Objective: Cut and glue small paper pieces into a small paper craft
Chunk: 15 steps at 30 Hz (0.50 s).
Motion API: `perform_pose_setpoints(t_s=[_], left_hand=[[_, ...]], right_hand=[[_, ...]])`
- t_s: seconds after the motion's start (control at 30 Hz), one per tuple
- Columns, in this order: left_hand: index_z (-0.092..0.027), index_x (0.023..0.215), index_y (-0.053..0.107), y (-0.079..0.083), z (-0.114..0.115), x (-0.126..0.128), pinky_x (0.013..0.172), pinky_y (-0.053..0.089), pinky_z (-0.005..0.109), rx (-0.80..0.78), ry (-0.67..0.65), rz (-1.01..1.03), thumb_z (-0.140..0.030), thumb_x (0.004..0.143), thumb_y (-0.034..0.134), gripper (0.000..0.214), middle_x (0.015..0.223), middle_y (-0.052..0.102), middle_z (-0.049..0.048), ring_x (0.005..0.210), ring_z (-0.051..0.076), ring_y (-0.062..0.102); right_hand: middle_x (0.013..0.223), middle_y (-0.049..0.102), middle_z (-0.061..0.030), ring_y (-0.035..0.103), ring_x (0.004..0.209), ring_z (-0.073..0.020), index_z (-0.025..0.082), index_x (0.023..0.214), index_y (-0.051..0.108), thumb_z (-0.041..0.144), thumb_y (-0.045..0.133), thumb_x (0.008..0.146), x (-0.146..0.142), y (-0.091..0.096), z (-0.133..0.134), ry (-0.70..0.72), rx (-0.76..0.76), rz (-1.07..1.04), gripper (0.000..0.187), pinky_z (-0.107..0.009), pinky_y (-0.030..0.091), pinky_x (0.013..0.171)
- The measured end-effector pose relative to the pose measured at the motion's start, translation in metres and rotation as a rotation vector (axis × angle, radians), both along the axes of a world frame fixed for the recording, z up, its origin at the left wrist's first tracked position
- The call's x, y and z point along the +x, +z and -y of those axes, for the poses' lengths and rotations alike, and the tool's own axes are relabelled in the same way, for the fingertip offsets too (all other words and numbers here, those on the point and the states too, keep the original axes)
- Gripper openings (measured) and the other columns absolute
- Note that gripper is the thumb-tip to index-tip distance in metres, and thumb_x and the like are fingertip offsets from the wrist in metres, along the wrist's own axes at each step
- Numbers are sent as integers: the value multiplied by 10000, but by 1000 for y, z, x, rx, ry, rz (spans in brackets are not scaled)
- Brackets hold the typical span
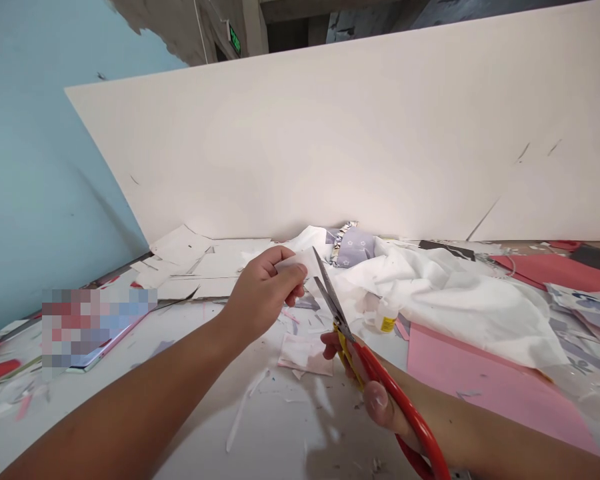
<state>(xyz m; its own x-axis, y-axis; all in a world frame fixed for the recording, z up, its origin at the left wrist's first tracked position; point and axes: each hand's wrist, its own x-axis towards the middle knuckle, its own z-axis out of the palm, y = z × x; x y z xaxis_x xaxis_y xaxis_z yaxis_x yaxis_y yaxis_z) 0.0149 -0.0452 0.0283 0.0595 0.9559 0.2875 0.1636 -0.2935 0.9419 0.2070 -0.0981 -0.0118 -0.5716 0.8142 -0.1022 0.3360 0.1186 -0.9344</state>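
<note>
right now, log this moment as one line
left hand: gripping pale paper piece | right hand: holding red-handled scissors, blades apart | nearby: small bottle, pink sheet, white cloth

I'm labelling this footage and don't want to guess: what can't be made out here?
All in the head view:
White paper: part is hidden by the left hand gripping it.
Scissors: the handles are partly covered by the right hand, and the red loop's end is cut off by the bottom edge.
Small bottle: label print is too small to read.
Pink sheet: its far part is hidden by white cloth.
</note>
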Motion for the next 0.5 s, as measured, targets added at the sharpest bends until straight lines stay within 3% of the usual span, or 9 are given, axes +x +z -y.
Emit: perform_pose_setpoints(t_s=[0.1, 0.23, 0.4, 0.5], left_hand=[[-191, 624, 489, 1, 3, 1, 472, 373, 201, -6, -17, -25, -237, 757, 532, 147, 504, 502, -59, 471, 74, 452], [-190, 630, 491, 2, 4, 1, 475, 374, 204, -16, -27, -41, -246, 762, 529, 149, 513, 510, -54, 481, 77, 453], [-188, 634, 491, 1, 3, 2, 474, 366, 202, -10, -28, -9, -242, 768, 522, 147, 514, 512, -52, 477, 73, 447], [-186, 621, 481, 1, 4, 4, 468, 357, 197, -23, -48, 11, -236, 764, 523, 158, 512, 512, -53, 473, 70, 446]], right_hand=[[1213, 376, -117, 469, 1016, -286, 219, 1215, 389, 790, 394, 622, 2, 1, 1, 15, -22, -14, 823, -425, 395, 839], [1188, 413, -120, 375, 1132, -310, 223, 1212, 409, 721, 507, 623, -1, -7, -3, -38, -59, -74, 778, -440, 385, 870], [1111, 462, -91, 464, 1043, -246, 218, 1070, 500, 574, 674, 586, -12, -7, -10, -150, -238, -223, 626, -372, 429, 842], [1011, 476, -59, 496, 925, -192, 203, 982, 514, 466, 769, 515, -14, -8, -13, -113, -273, -306, 593, -313, 451, 776]])
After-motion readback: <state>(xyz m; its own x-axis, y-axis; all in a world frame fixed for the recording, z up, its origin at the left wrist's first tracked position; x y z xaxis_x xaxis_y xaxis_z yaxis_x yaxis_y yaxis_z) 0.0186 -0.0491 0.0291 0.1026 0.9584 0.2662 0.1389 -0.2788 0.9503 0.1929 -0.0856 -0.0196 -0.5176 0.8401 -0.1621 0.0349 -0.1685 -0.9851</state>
